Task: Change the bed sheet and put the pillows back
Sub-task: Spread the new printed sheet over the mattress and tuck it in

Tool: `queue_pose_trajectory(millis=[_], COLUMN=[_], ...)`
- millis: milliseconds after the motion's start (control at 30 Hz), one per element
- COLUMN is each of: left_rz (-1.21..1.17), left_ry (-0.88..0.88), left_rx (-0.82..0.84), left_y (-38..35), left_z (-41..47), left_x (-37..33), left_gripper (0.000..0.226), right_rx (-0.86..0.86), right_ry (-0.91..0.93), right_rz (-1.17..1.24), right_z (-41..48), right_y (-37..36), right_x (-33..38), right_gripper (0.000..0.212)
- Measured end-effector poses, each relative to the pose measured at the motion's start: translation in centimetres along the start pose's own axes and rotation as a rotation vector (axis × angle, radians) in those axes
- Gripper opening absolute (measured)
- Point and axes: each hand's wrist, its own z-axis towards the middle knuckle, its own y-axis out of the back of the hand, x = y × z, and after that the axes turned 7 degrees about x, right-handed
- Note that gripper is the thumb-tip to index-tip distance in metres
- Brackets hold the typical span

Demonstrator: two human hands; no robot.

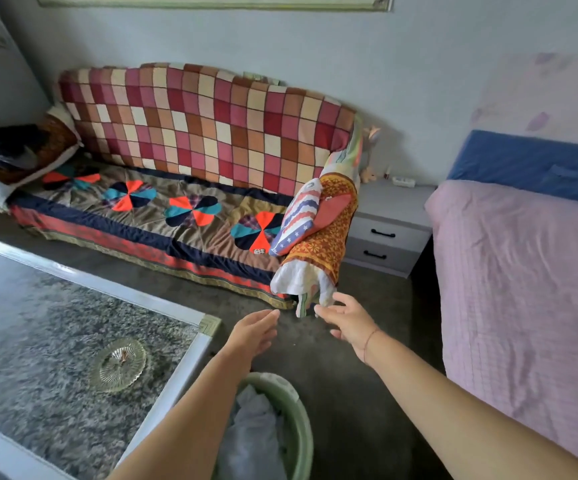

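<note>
Grey floor separates a glass-topped table (pixel 190 344) at left, a quilt-covered sofa (pixel 194 133) at the rear and a bed (pixel 523 271) at right. A glass dish (pixel 118 364) rests on the table. A green basket (pixel 303 434) of white cloth stands below the forearms. Both arms extend forward. The left hand (pixel 251 336) is palm-right, fingers straight and holding nothing. Stacked pillows (pixel 318 233) lean on the sofa's right arm. The right hand (pixel 348 323), fingers spread and relaxed, sits just beside their lower end, gripping nothing. A pink sheet (pixel 509 341) covers the bed.
</note>
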Motion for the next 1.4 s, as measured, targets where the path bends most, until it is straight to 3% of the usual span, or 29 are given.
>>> queue_pose_trajectory(millis=[300,533,900,1133,1400], left_rz=[-0.136,-0.097,-0.125,-0.226,-0.46], left_ry=[0.037,0.055,0.151,0.223,0.319], left_rx=[-0.103,-0.181,-0.185,-0.291,-0.456], left_y=[-8.7,-9.4,-11.7,-10.5,-7.3], left_z=[7.8,16.7,34.1,42.1,48.6], left_x=[-2.5,-6.7,-14.5,-15.7,-13.5], left_gripper=[0.018,0.036,0.042,0.033,0.055], right_rx=[0.072,0.126,0.092,0.171,0.324], right_ry=[0.018,-0.058,-0.115,-0.285,-0.512], right_rz=[0.088,0.182,0.206,0.166,0.02], right_z=[6.7,15.5,32.7,42.0,53.7], right_y=[10.2,13.5,21.2,21.9,20.2], right_x=[4.4,7.1,14.6,15.1,14.2], right_gripper=[0.08,0.086,0.096,0.108,0.117])
